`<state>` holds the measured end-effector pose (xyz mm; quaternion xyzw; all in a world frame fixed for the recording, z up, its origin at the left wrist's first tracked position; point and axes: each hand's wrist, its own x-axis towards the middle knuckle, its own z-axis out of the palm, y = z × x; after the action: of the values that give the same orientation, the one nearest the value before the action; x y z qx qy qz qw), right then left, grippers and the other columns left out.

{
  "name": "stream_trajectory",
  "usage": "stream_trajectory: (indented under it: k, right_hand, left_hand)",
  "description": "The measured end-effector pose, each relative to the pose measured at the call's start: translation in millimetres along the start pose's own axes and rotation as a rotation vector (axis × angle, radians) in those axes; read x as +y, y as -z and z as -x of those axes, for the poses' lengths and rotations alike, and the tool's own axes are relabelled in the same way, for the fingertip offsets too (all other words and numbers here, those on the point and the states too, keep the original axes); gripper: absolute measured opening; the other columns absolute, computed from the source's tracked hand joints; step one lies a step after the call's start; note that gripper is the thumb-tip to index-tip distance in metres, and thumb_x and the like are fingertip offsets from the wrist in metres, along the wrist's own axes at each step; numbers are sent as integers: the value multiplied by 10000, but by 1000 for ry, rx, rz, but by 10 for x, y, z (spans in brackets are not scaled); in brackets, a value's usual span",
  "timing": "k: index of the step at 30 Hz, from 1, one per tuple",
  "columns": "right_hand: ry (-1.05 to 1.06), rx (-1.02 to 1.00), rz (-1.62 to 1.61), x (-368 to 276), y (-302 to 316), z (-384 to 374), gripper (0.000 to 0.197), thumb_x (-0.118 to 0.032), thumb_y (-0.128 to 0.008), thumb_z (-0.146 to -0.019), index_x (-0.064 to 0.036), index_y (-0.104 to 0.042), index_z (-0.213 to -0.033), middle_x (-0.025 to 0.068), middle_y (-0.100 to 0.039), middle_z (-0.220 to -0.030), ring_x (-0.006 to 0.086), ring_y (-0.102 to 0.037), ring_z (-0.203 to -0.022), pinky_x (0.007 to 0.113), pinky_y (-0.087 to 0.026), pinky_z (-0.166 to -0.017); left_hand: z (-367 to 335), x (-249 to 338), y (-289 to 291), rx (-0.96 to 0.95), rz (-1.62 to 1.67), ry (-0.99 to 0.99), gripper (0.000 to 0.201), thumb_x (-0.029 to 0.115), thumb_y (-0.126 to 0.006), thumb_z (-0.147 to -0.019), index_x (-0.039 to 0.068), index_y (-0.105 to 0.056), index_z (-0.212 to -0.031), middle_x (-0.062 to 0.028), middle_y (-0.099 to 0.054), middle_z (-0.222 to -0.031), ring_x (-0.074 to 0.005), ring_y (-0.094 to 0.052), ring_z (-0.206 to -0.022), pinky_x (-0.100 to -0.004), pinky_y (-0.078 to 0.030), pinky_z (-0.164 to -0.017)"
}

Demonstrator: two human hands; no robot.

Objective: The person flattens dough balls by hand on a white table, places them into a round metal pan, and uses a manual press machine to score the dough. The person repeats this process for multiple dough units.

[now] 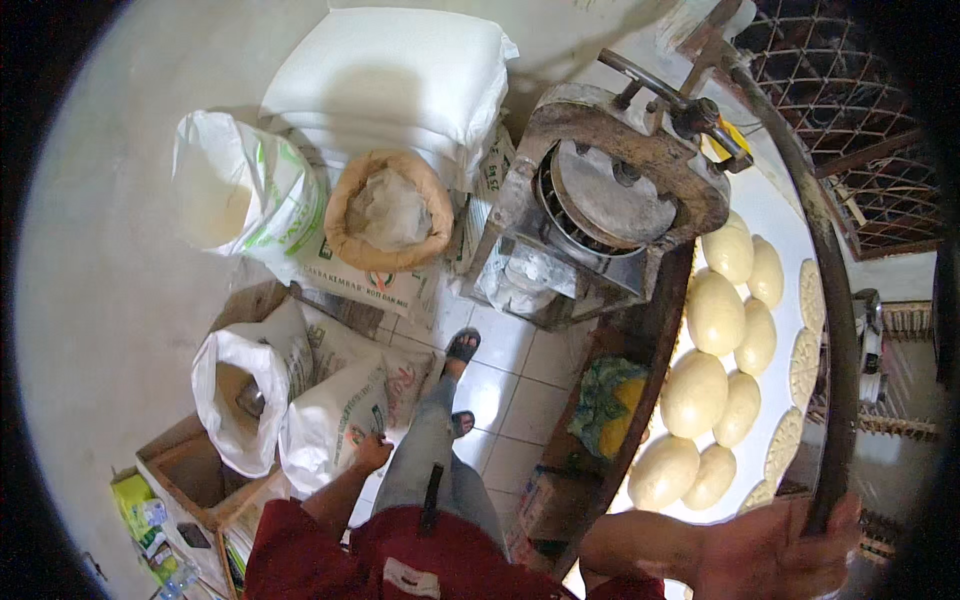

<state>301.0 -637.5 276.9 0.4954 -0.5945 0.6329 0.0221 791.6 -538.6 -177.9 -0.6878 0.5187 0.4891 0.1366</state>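
The right hand [790, 545] is clenched around the lower end of the long dark curved metal lever [800, 200]. The lever's long axis runs up and away from the fingers to the rusty round dough press [615, 195], arching over the pale dough rounds [715, 312] on the white worktop [785, 215]. The left hand [372, 452], far from the lever, rests loosely curled on a white sack [330, 420].

I count eight smooth dough balls [715, 312] on the table, plus four scored flat pieces [803, 365]. Two open sacks [245, 385], too.
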Motion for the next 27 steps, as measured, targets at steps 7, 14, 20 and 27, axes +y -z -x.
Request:
stream_trajectory:
  k: [7, 14, 20, 27]
  right_hand:
    - [-452, 24, 352, 513, 76, 1198, 571, -599, -552, -963, -65, -584, -1161, 166, -576, -1085, 338, -544, -1128, 558, -359, -1147]
    - [-360, 115, 909, -776, 706, -656, 686, -566, -620, -901, -27, -607, -1325, 233, -639, -1213, 381, -581, -1254, 585, -336, -1208]
    - [-732, -314, 129, -1798, -228, -2268, 1080, -506, -824, -675, 28, -496, -1555, 259, -620, -1418, 353, -591, -1371, 514, -432, -1192]
    - [-885, -809, 683, -2117, -376, -1979, 917, -50, -853, -853, 67, -301, -1576, 190, -630, -1104, 276, -650, -872, 418, -566, -809]
  left_hand:
    - [-1070, 688, 130, 50, 30, -345, 478, 335, -695, -983, 10, -666, -1333, -280, -740, -1242, -478, -718, -1140, -531, -567, -1001]
    - [-853, 6348, 2180, 459, 989, -1149, 572, 211, -716, -1063, -19, -499, -1539, -223, -574, -1472, -303, -583, -1331, -430, -466, -1109]
    - [-806, 8246, 3982, 539, 546, -1051, 683, 308, -706, -1032, -74, -431, -1527, -337, -475, -1513, -492, -464, -1404, -568, -374, -1186]
    - [-147, 7507, 3324, 781, 666, -1249, 699, 271, -747, -1009, -27, -430, -1557, -301, -513, -1485, -474, -462, -1399, -560, -340, -1203]
